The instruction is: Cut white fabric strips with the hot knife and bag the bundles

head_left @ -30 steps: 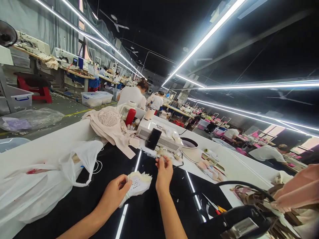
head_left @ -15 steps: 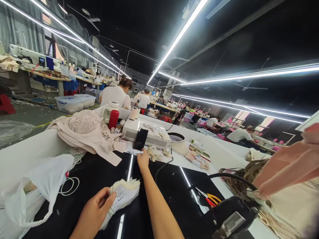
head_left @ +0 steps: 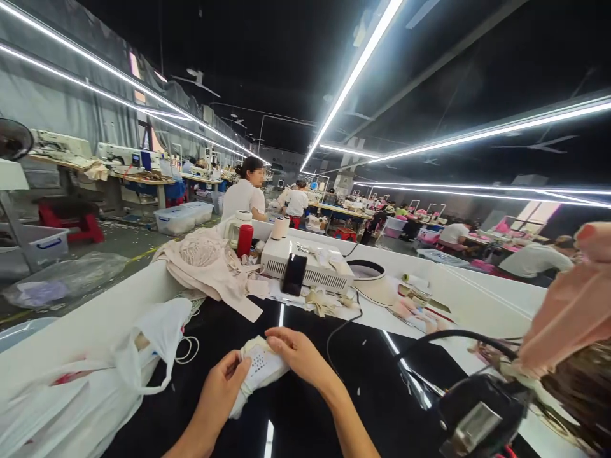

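A small white cloth bundle (head_left: 261, 370), with rows of dark dots on its face, hangs low over the glossy black table surface (head_left: 305, 420). My left hand (head_left: 223, 381) grips its left side between thumb and fingers. On its upper right side rests my right hand (head_left: 298, 356), fingers closed around the edge. A black phone (head_left: 294, 275) leans upright against a white metal box (head_left: 315, 270) beyond the hands. Beige lace garments (head_left: 210, 267) lie in a heap at the back left.
A white plastic bag (head_left: 95, 388) lies at the left. A dark machine (head_left: 477, 413) with a cable and pink cloth (head_left: 563, 299) occupy the right. A red bottle (head_left: 245, 240) stands at the back; a seated person (head_left: 243, 197) is beyond.
My right hand has drawn back from the phone to the white bundle, which it now touches. The camera view has turned left, shifting the scene rightward. The seated person's head has turned.
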Motion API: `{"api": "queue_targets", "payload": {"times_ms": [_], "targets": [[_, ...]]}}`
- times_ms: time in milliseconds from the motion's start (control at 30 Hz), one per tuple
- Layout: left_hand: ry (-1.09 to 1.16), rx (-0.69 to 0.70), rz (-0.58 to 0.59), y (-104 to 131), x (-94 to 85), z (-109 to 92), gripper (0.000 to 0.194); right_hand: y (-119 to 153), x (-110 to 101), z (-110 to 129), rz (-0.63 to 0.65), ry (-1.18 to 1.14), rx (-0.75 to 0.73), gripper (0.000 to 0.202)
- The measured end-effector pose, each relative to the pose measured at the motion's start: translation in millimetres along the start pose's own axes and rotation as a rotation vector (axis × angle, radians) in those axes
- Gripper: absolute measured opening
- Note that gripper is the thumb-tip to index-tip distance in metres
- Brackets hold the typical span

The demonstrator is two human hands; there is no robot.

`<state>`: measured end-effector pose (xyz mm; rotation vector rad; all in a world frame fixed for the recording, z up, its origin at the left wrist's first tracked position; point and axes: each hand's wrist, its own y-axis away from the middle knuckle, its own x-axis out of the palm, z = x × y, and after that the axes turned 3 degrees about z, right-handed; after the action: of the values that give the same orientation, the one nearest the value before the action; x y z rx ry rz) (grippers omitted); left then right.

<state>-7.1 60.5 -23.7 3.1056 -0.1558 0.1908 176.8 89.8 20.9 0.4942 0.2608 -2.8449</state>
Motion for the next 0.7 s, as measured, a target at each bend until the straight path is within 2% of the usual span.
{"api": "queue_targets", "payload": {"times_ms": [100, 267, 433, 500, 567, 633, 700], "targets": [[0.019, 0.005, -0.016, -4.6, 0.0, 7.4, 0.056, 10.0, -1.0, 1.7, 0.122, 0.021, 0.027, 0.030], [0.030, 0.026, 0.012, -10.0, -1.6, 17.6, 0.057, 10.1, -2.8, 9.6, 0.240, -0.039, 0.090, 0.036], [0.043, 0.021, 0.001, -12.4, -0.7, 18.7, 0.059, 7.9, -5.3, 10.7, 0.288, -0.073, 0.185, 0.032], [0.108, -0.010, -0.063, -14.9, -0.4, 18.7, 0.061, 5.8, -7.9, 8.5, 0.253, -0.079, 0.203, 0.029], [0.213, -0.038, -0.183, -17.7, -0.9, 19.0, 0.064, -1.2, -12.3, 6.5, 0.165, -0.103, 0.191, 0.028], [0.302, -0.045, -0.292, -19.9, -1.9, 20.0, 0.064, -17.2, -18.4, 5.5, 0.026, -0.146, 0.152, 0.027], [0.327, -0.040, -0.328, -20.6, -2.3, 21.7, 0.064, -44.2, -26.2, 5.5, -0.152, -0.192, 0.107, 0.028]]}}
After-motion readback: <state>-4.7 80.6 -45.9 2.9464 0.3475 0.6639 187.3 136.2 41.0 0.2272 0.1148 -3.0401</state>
